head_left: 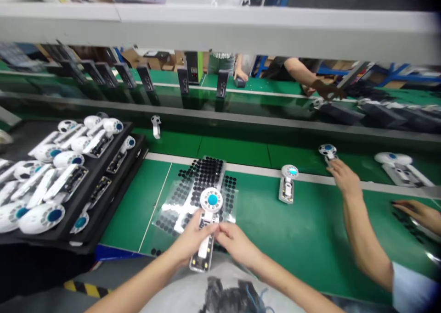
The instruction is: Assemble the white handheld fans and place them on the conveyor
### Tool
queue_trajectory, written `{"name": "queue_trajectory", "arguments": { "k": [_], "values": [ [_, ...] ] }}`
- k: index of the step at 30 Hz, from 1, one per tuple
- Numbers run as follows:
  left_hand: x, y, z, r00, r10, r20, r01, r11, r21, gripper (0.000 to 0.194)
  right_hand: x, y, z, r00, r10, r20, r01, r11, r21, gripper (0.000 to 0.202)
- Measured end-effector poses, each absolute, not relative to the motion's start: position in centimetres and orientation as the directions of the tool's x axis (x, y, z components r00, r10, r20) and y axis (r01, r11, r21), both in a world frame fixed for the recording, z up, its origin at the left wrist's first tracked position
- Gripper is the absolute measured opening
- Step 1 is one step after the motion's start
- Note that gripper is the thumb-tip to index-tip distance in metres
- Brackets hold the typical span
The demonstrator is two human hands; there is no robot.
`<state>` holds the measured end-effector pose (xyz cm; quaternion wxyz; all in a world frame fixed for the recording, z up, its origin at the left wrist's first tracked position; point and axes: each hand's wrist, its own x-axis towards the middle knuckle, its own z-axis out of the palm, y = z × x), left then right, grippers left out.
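Observation:
A white device (211, 199) with a round, blue-centred head and a long clear-edged body is held upright near my body. My left hand (193, 235) is closed round the left side of its body, thumb across the front. My right hand (236, 242) is pinched at the device's right edge; whether a small piece sits between its fingertips is hidden. Behind the device, clear sheets (172, 207) carrying many black round stickers (208, 170) lie on the green table (255, 244). A similar device (287, 184) lies to the right.
Black trays (129, 184) stacked at the left hold several white devices (69, 159). A co-worker's hand (344, 175) touches another device (327, 150) on the right; another hand (420, 214) is at the far right. Dark boxes (222, 83) stand beyond, below a white beam (220, 26).

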<state>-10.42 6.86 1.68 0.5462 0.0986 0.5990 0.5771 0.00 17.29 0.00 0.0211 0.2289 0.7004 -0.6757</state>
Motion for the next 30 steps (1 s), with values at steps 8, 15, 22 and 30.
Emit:
{"name": "queue_trajectory", "arguments": {
  "k": [8, 15, 22, 30],
  "values": [
    [-8.7, 12.7, 0.2, -0.222, 0.782, -0.583, -0.527, 0.406, 0.746, 0.037, 2.8, 19.2, -2.5, -0.727, 0.498, -0.471, 0.347, -0.326, -0.880, 0.039],
    [-12.8, 20.0, -1.3, -0.419, 0.698, -0.581, -0.434, 0.408, 0.803, 0.039, 10.7, 24.8, -2.8, -0.423, 0.706, -0.568, 0.181, -0.548, -0.817, 0.042],
    [-9.6, 33.1, -6.6, -0.155, 0.867, -0.474, -0.171, 0.450, 0.877, 0.038, 11.8, 26.3, -3.5, -0.362, 0.746, -0.559, 0.062, -0.579, -0.813, 0.039],
    [-5.9, 39.9, -8.9, -0.409, 0.837, -0.364, 0.113, 0.442, 0.890, 0.057, 10.0, 27.1, -5.1, -0.363, 0.690, -0.627, 0.273, -0.564, -0.779, 0.048]
  ]
}}
